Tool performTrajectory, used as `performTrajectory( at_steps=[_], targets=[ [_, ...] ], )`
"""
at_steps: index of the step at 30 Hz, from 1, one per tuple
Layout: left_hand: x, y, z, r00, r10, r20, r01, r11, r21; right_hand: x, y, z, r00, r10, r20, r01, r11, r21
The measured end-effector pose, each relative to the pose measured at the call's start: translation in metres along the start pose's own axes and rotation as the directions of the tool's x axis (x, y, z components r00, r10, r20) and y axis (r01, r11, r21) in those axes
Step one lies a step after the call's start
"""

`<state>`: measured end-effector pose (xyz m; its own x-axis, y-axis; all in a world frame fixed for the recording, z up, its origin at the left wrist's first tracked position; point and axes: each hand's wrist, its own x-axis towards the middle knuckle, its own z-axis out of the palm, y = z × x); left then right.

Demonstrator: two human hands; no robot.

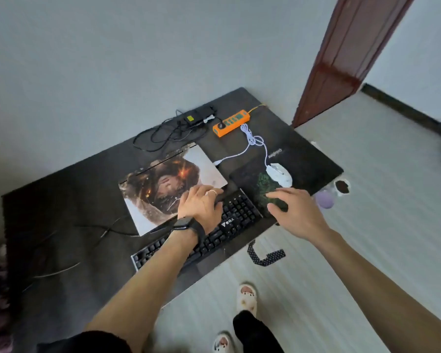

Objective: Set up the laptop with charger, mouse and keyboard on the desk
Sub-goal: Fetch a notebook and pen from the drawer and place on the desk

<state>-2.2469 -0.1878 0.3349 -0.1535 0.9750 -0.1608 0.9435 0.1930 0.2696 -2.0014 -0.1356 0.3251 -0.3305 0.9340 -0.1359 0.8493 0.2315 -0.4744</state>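
A closed laptop [163,179] with a picture skin on its lid lies on the dark desk [61,200]. A black keyboard [229,225] lies along the desk's near edge. My left hand [201,205] rests over the laptop's near right corner and the keyboard's top edge, fingers curled at that corner. My right hand [293,207] hovers with fingers spread over the near edge of the dark mouse pad [255,184]. A white mouse [279,174] sits on the pad, its white cable [250,141] looping toward the laptop. The black charger brick [199,115] with tangled cord lies at the back.
An orange power strip [231,123] lies at the back of the desk beside the charger. A brown door frame [341,59] stands to the right. On the floor are a dotted black cloth [265,256] and my slippered feet [246,296].
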Motion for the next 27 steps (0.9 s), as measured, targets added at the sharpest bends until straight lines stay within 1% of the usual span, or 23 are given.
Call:
performTrajectory(
  at_steps=[3, 5, 7, 9, 12, 14, 17, 21, 24, 27],
  targets=[
    [0.009, 0.049, -0.038, 0.985, 0.171, -0.024, -0.170, 0.985, 0.038, -0.036, 0.009, -0.039, 0.987, 0.063, -0.148, -0.058, 0.998, 0.038],
    [0.009, 0.091, -0.065, 0.955, 0.293, -0.054, -0.289, 0.955, 0.067, -0.064, 0.021, -0.072, 0.964, 0.111, -0.243, -0.102, 0.994, 0.049],
    [0.009, 0.131, -0.086, 0.920, 0.387, -0.067, -0.382, 0.921, 0.083, -0.090, 0.032, -0.103, 0.935, 0.134, -0.327, -0.116, 0.991, 0.074],
    [0.006, 0.183, -0.100, 0.869, 0.487, -0.091, -0.477, 0.872, 0.107, -0.124, 0.051, -0.137, 0.877, 0.183, -0.443, -0.147, 0.982, 0.115],
    [-0.003, 0.254, -0.111, 0.797, 0.593, -0.114, -0.582, 0.805, 0.117, -0.173, 0.079, -0.178, 0.776, 0.260, -0.575, -0.219, 0.966, 0.141],
    [-0.013, 0.307, -0.111, 0.737, 0.669, -0.097, -0.659, 0.743, 0.116, -0.209, 0.100, -0.206, 0.720, 0.311, -0.620, -0.292, 0.947, 0.136],
    [-0.029, 0.393, -0.104, 0.628, 0.774, -0.080, -0.763, 0.633, 0.133, -0.263, 0.140, -0.245, 0.641, 0.397, -0.657, -0.400, 0.903, 0.156],
    [-0.055, 0.501, -0.081, 0.524, 0.849, -0.068, -0.840, 0.528, 0.127, -0.331, 0.204, -0.289, 0.523, 0.472, -0.710, -0.525, 0.834, 0.167],
    [-0.081, 0.584, -0.055, 0.463, 0.884, -0.066, -0.878, 0.467, 0.103, -0.387, 0.261, -0.321, 0.463, 0.481, -0.744, -0.593, 0.792, 0.143],
    [-0.109, 0.663, -0.030, 0.427, 0.903, -0.042, -0.901, 0.429, 0.063, -0.440, 0.317, -0.351, 0.406, 0.503, -0.763, -0.644, 0.749, 0.152]
  ],
)
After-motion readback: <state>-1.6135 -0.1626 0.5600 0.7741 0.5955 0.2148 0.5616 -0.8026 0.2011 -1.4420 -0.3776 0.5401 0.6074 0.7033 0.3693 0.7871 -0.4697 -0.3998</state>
